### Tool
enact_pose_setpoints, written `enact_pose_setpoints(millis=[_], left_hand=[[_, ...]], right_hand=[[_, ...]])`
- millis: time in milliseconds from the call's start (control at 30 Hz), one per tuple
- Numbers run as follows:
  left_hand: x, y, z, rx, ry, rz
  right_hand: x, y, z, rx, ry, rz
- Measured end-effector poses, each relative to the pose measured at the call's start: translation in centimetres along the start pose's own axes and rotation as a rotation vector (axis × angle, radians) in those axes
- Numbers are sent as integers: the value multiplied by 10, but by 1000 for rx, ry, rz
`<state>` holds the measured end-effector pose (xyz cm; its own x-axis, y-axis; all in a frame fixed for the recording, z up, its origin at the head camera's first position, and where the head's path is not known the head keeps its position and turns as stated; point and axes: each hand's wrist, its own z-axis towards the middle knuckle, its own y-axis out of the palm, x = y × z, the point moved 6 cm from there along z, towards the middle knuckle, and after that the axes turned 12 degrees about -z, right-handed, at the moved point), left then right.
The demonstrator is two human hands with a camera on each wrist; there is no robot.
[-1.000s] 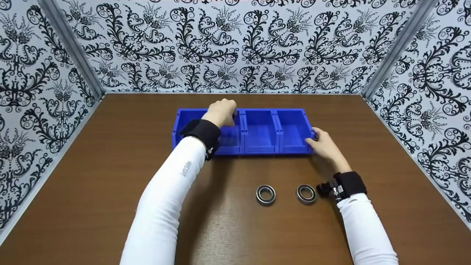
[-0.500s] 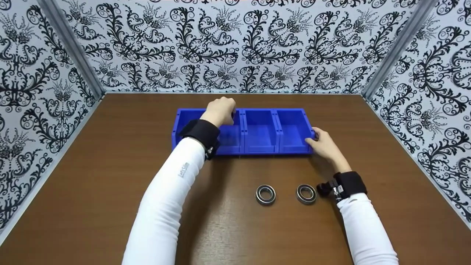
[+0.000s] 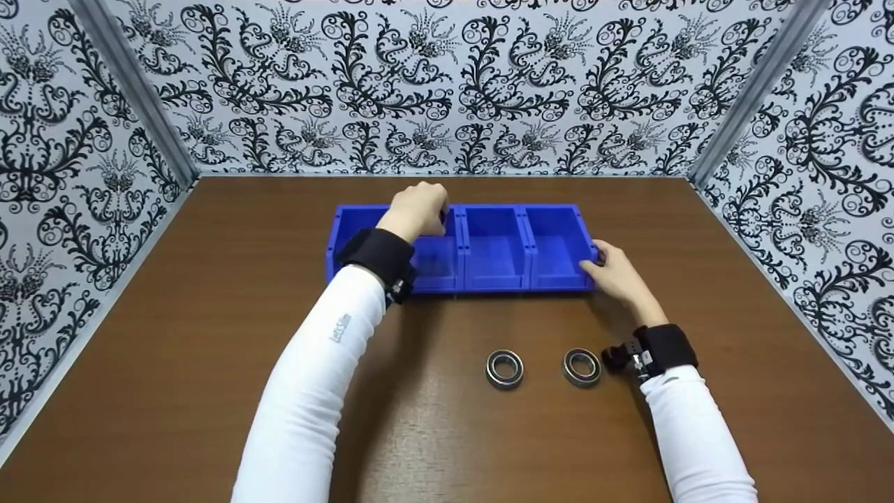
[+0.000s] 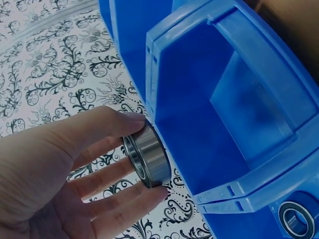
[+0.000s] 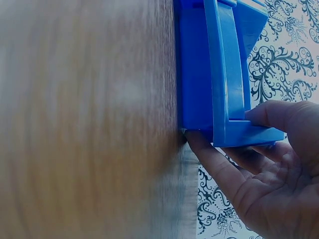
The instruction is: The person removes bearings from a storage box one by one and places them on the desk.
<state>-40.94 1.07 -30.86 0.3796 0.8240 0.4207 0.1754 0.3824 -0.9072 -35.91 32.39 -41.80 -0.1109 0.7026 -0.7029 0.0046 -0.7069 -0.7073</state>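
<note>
My left hand [image 3: 418,211] hovers above the left half of a blue divided storage bin [image 3: 496,283]. In the left wrist view, its thumb and fingers pinch a ball bearing [image 4: 155,155] by the outer rim, close beside an opening. A second bearing [image 4: 286,217] lies inside a neighbouring compartment. With thumb inside and fingers outside, my right hand [image 3: 620,278] grips the bin's right end wall; the right wrist view shows the thumb over the wall's edge [image 5: 254,132]. In the head view the left arm hides part of the leftmost compartments.
Two ball bearings lie flat on the brown table [image 3: 209,335] in front of the bin: one bearing [image 3: 504,384] near the middle, another bearing [image 3: 581,382] beside the right wrist camera [image 3: 616,358]. Patterned panels [image 3: 447,91] close off the back and both sides.
My left forearm has shifted slightly left and turned a little, with the hand staying over the bin. The right hand, the bin and the bearings on the table have stayed put.
</note>
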Motion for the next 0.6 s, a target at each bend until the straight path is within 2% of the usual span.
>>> enact_pose_setpoints(millis=[300, 600], left_hand=[[8, 0, -7, 21, 12, 5], [8, -3, -12, 20, 23, 10]], right_hand=[[1, 0, 0, -7, 13, -4], [1, 0, 2, 17, -24, -10]])
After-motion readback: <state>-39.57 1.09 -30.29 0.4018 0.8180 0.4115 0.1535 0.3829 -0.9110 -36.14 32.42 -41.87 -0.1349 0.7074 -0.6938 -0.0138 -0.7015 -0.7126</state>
